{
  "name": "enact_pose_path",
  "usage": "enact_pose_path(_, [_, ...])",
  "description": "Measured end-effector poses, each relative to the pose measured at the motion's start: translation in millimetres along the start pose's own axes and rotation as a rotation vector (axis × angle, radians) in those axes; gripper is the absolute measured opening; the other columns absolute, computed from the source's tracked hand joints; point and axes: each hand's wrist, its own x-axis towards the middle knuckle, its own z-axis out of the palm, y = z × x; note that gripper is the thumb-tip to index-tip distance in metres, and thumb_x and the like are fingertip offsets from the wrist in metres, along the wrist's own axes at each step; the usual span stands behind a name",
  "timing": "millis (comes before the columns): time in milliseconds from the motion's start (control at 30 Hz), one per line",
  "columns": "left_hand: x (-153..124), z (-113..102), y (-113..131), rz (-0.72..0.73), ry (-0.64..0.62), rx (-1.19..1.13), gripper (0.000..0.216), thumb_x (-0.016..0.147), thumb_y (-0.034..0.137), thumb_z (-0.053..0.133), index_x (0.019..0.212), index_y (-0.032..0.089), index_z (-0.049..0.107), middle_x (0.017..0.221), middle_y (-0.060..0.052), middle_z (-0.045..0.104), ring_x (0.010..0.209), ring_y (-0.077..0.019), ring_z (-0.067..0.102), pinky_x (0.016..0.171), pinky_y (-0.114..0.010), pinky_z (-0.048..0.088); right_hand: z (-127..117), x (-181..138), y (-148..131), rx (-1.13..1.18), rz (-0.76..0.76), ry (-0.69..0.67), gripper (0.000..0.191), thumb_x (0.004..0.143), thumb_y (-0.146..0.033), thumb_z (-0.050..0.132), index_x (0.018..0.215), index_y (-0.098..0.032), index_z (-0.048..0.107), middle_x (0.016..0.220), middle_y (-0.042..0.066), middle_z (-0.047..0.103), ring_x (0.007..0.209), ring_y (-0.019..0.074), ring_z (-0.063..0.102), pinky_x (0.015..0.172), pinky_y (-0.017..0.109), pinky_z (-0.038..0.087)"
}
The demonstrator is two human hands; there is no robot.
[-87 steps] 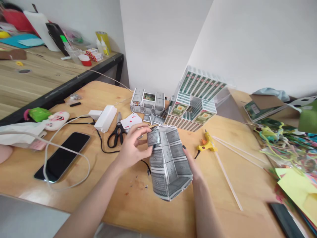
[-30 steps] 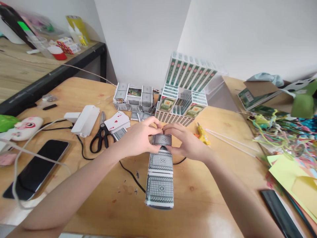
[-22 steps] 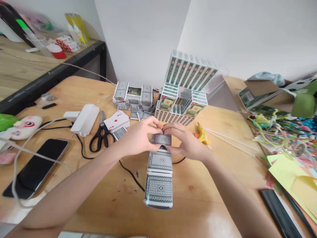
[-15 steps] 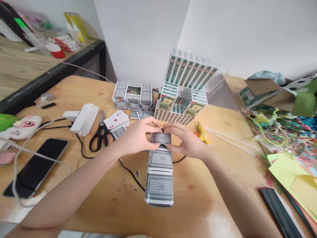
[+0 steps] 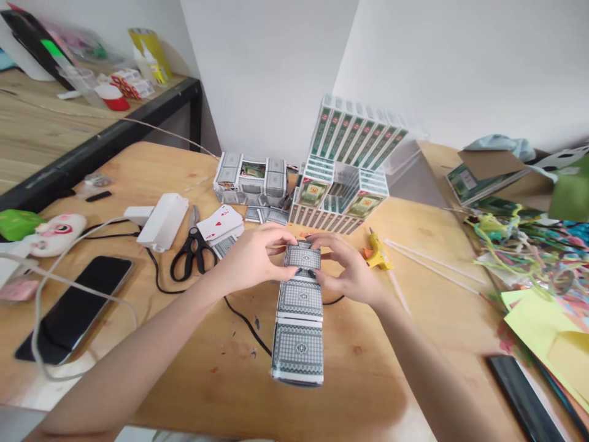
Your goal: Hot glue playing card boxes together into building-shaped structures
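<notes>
A long strip of grey-patterned playing cards (image 5: 301, 350), folded into three box-like sections, lies lengthwise on the table in front of me. Both hands are at its far section (image 5: 305, 258). My left hand (image 5: 260, 255) grips that section's left side between thumb and fingers. On the opposite side, my right hand (image 5: 347, 267) holds it the same way, thumb at the near edge and fingertips at the far edge. Behind my hands stand a card-covered structure (image 5: 276, 175) and a stack of green-and-white card boxes (image 5: 317, 190).
Left of my arm lie black scissors (image 5: 193, 245), loose playing cards (image 5: 221, 224), a white power adapter (image 5: 163, 221) and a phone (image 5: 76, 310) with cables. To the right are a yellow glue gun (image 5: 380, 252), white sticks (image 5: 432, 267), coloured scraps (image 5: 543, 245) and a black bar-shaped object (image 5: 524, 393).
The fingers of my right hand have drawn back slightly, so more of the far section's top shows. The whole view has shifted a little.
</notes>
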Motion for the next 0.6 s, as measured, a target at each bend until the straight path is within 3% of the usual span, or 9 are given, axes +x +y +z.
enact_pose_path(167, [0.5,2.4,3.4,0.021,0.034,0.048,0.031,0.063,0.021,0.074,0.092,0.019,0.063,0.113,-0.005,0.054,0.092,-0.0159,0.064,0.09,-0.035,0.055,2.0,0.0,2.5,-0.001,-0.032,0.021,0.034,0.077,-0.027,0.064,0.11,-0.024,0.054,0.123,0.011,0.053,0.117,0.0241,0.052,0.087,0.041,0.055])
enact_pose_path(333, [-0.4,0.0,6.9,0.071,0.02,0.27,0.025,0.067,0.025,0.071,0.09,0.018,0.064,0.108,-0.005,0.059,0.093,-0.0187,0.061,0.083,-0.033,0.055,2.8,2.8,1.0,-0.061,-0.087,0.042,0.034,0.076,-0.024,0.065,0.109,-0.023,0.056,0.117,0.011,0.055,0.111,0.0232,0.055,0.085,0.04,0.055])
enact_pose_path(600, [-0.2,-2.3,4.1,0.187,0.016,0.355,0.02,0.071,0.025,0.068,0.091,0.019,0.065,0.106,-0.004,0.062,0.095,-0.0187,0.059,0.088,-0.033,0.049,1.3,6.9,1.0,-0.193,-0.17,0.035,0.031,0.078,-0.028,0.064,0.107,-0.022,0.055,0.114,0.011,0.059,0.108,0.0237,0.057,0.09,0.043,0.052])
